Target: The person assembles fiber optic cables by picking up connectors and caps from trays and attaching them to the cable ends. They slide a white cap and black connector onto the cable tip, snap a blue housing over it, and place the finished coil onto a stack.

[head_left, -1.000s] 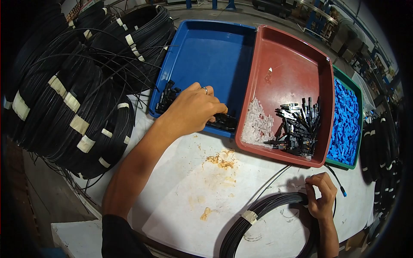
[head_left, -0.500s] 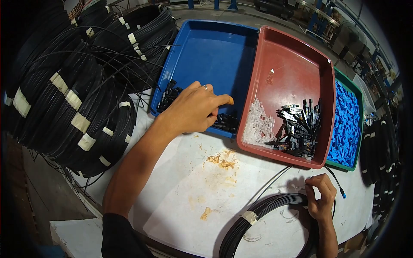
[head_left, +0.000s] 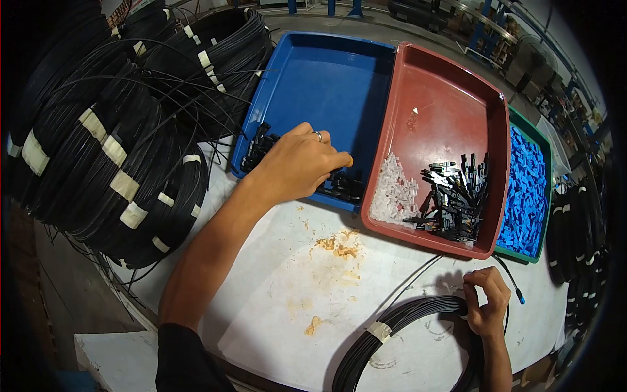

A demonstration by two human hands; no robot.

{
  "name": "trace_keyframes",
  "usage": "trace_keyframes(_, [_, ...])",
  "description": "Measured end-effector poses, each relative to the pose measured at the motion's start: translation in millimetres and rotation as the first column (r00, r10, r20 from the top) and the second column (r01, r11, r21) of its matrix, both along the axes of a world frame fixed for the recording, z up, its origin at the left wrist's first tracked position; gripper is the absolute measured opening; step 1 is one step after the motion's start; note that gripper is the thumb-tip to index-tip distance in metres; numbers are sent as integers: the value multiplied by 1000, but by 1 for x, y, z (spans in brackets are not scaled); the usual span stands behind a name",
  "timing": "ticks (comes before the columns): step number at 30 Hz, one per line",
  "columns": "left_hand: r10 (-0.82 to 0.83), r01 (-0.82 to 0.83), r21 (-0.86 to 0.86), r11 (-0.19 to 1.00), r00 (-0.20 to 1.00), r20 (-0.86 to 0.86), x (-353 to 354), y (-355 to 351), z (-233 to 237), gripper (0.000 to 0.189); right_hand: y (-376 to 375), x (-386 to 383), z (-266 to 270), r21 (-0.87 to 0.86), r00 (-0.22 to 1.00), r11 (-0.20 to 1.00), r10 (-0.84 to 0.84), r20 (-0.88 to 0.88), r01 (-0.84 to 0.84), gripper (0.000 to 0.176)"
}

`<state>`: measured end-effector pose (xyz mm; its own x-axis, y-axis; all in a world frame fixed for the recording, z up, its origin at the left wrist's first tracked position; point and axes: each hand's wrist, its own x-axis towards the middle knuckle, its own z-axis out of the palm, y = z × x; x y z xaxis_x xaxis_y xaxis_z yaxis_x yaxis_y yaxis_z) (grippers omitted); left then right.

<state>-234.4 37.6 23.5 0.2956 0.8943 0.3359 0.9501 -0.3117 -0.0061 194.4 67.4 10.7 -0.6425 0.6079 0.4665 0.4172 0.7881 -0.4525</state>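
The left hand (head_left: 297,163), fingers bent but I can't tell if pinching, could bump and spill black bits (head_left: 345,187) at the blue tray's (head_left: 326,85) six o'clock side.

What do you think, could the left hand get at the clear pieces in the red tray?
Probably yes: the left hand is at the blue tray next door, with only tray walls between, and nothing covers the clear pieces.
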Motion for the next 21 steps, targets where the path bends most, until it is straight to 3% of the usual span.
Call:
trace_keyframes(4, [-73, 73, 23, 997, 997, -9, 0, 0, -1, 28, 1, 0, 0, 7, 1000, 1000, 7, 3, -7, 24])
trace_keyframes(8, [-40, 40, -14, 999, 999, 2, -2, -1, 1, 26, 0, 1, 1, 11, 1000, 1000, 2, 18, -2, 24])
trace_keyframes(14, [-120, 91, 188, 978, 982, 149, -6, -1, 1, 31, 2, -2, 0, 5, 1000, 1000, 0, 6, 0, 24])
trace_keyframes(16, [-105, 9, 238, 971, 913, 395, 8, -5, 3, 30, 3, 1, -1, 2, 999, 999, 37, -9, -37, 24])
trace_keyframes(17, [-115, -21, 226, 974, 813, 571, 19, -7, 8, 29, 4, 3, 0, -22, 1000, 999, 31, -3, -31, 22])
trace_keyframes(20, [-96, -38, 186, 982, 744, 661, 47, -9, 19, 32, 9, 6, 1, -67, 999, 998, -14, -43, 11, 16])
trace_keyframes(21, [-119, -37, 193, 981, 669, 734, 63, -8, 20, 34, 11, 7, 2, -60, 998, 998, -26, -51, 23, 15])
